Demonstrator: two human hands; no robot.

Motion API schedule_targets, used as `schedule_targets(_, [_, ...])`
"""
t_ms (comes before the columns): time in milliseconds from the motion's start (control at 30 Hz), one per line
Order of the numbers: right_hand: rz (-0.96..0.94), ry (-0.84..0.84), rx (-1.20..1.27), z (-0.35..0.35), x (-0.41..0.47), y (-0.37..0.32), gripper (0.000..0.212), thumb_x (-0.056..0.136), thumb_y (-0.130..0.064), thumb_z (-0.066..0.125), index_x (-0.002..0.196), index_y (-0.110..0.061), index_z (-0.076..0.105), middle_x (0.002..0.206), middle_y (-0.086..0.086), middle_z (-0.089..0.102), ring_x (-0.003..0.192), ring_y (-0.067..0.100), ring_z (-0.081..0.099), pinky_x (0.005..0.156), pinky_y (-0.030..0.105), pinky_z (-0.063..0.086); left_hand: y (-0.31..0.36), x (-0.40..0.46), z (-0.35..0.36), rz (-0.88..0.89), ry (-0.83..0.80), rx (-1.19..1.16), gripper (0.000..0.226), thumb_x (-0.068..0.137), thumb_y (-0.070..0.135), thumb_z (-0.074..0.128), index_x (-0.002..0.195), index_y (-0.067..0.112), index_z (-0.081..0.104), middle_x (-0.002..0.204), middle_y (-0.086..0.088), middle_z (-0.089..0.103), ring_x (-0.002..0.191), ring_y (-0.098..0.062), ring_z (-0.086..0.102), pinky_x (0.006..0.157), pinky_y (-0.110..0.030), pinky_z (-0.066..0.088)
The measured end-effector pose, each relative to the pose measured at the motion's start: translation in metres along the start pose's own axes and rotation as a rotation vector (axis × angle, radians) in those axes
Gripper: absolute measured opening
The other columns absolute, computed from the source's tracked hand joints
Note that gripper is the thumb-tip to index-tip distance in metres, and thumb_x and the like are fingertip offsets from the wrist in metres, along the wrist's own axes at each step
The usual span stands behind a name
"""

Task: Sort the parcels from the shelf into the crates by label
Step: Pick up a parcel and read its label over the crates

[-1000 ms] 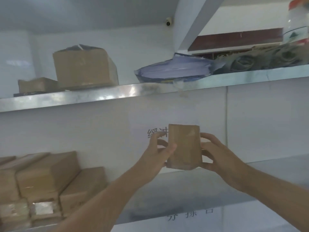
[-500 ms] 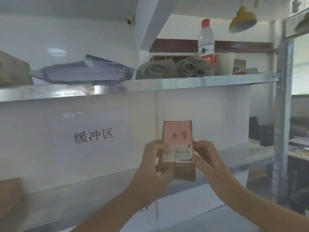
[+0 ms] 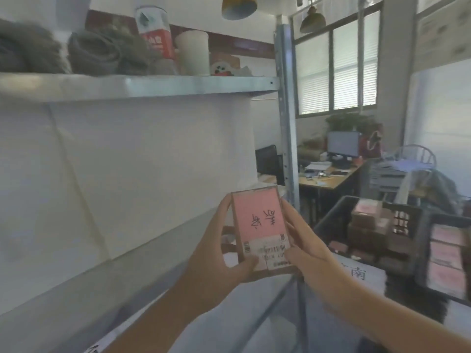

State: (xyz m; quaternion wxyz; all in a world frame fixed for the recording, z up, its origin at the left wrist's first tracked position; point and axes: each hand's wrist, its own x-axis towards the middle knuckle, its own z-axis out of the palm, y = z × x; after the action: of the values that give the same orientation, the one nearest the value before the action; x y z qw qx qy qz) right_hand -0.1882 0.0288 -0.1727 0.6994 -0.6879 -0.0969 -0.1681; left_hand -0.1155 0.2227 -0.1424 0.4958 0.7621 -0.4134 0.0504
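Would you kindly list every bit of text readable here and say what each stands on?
"南": white sheet under the dark crate.
Two handwritten characters, upside down, unreadable: pink label on the parcel held in both hands.
Barcode print: white sticker, too blurred.
Bottle label on the top shelf: blurred.

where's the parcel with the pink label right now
In the head view, the parcel sits low centre, held between the left hand and right hand, beside the shelf post.
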Motion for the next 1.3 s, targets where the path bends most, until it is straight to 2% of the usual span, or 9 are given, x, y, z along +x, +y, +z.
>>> schedule_targets(267, [0.115, 0.275, -0.034, -0.098, -0.033, 0.021, 0.096, 0.101, 0.018, 0.037, 0.157, -0.056, 0.015, 0.144, -0.020, 0.062, 0.133, 0.015, 0.062, 0.106, 0.048, 0.055, -0.043, 0.085, 0.115, 0.061, -0.286, -0.210, 0.113, 0.065, 0.035, 0.086, 0.147, 0.071, 0.018, 0.128, 0.035, 0.057, 0.120, 0.006, 0.060, 0.076, -0.021, 0.062])
schedule_targets(367, [0.127, 0.378, -0.127, -0.135, -0.039, 0.026, 0.099, 0.100, 0.016, 0.038, 0.157, -0.061, 0.016, 0.147, -0.021, 0.058, 0.139, 0.014, 0.056, 0.112, 0.058, 0.049, -0.048, 0.118, 0.157, 0.088, -0.385, -0.229, 0.118, 0.061, 0.049, 0.085, 0.149, 0.073, 0.010, 0.141, 0.033, 0.052, 0.126, 0.005, 0.058, 0.092, -0.032, 0.059])
schedule_targets(533, [0.164, 0.557, -0.201, -0.195, -0.055, 0.030, 0.099, 0.097, 0.016, 0.037, 0.150, -0.068, 0.024, 0.141, -0.030, 0.059, 0.136, 0.005, 0.056, 0.111, 0.054, 0.051, -0.038, 0.158, 0.233, 0.151, -0.515, -0.277, 0.119, 0.065, 0.050, 0.082, 0.155, 0.064, 0.005, 0.132, 0.041, 0.051, 0.121, 0.013, 0.055, 0.081, -0.010, 0.054])
schedule_targets(633, [0.183, 0.635, -0.239, -0.238, -0.066, 0.035, 0.097, 0.099, 0.012, 0.038, 0.146, -0.072, 0.027, 0.136, -0.034, 0.060, 0.131, 0.000, 0.058, 0.110, 0.049, 0.053, -0.031, 0.181, 0.282, 0.191, -0.591, -0.279, 0.116, 0.072, 0.046, 0.085, 0.155, 0.064, 0.006, 0.139, 0.045, 0.046, 0.128, 0.011, 0.051, 0.102, -0.030, 0.055])
schedule_targets(767, [0.217, 0.726, -0.244, -0.307, -0.085, 0.050, 0.093, 0.104, 0.010, 0.038, 0.145, -0.073, 0.024, 0.131, -0.033, 0.064, 0.123, 0.004, 0.065, 0.104, 0.049, 0.057, -0.022, 0.209, 0.357, 0.160, -0.673, -0.279, 0.117, 0.075, 0.045, 0.090, 0.149, 0.074, 0.004, 0.155, 0.019, 0.046, 0.135, -0.016, 0.055, 0.110, -0.054, 0.051])
schedule_targets(867, [0.230, 0.761, -0.213, -0.365, -0.098, 0.060, 0.092, 0.105, 0.008, 0.038, 0.142, -0.075, 0.028, 0.134, -0.030, 0.063, 0.128, 0.009, 0.063, 0.103, 0.048, 0.058, -0.009, 0.225, 0.417, 0.149, -0.733, -0.310, 0.117, 0.070, 0.056, 0.088, 0.149, 0.072, 0.004, 0.158, 0.019, 0.043, 0.139, -0.015, 0.052, 0.110, -0.045, 0.052])
schedule_targets(1000, [0.287, 0.808, -0.188, -0.434, -0.111, 0.065, 0.096, 0.102, 0.015, 0.038, 0.136, -0.074, 0.028, 0.127, -0.024, 0.068, 0.125, 0.012, 0.065, 0.096, 0.037, 0.061, 0.007, 0.251, 0.486, 0.109, -0.805, -0.336, 0.111, 0.084, 0.025, 0.087, 0.157, 0.054, 0.008, 0.145, 0.023, 0.050, 0.120, 0.018, 0.052, 0.080, -0.006, 0.052])
schedule_targets(1167, [0.424, 0.824, -0.267, -0.487, -0.103, 0.078, 0.096, 0.101, -0.008, 0.065, 0.157, -0.059, 0.006, 0.126, -0.010, 0.059, 0.100, 0.001, 0.071, 0.074, 0.021, 0.061, 0.009, 0.276, 0.539, -0.009, -0.863, -0.339, 0.091, 0.099, 0.022, 0.069, 0.157, 0.060, 0.010, 0.147, 0.024, 0.051, 0.116, 0.007, 0.059, 0.089, -0.021, 0.058])
schedule_targets(1300, [0.494, 0.837, -0.369, -0.508, -0.087, 0.098, 0.128, 0.077, -0.032, 0.093, 0.156, -0.060, -0.004, 0.126, -0.006, 0.055, 0.094, 0.006, 0.071, 0.067, 0.021, 0.062, 0.001, 0.294, 0.561, -0.125, -0.900, -0.378, 0.088, 0.100, -0.001, 0.051, 0.158, 0.056, 0.017, 0.157, 0.012, 0.044, 0.127, -0.005, 0.057, 0.097, -0.021, 0.056])
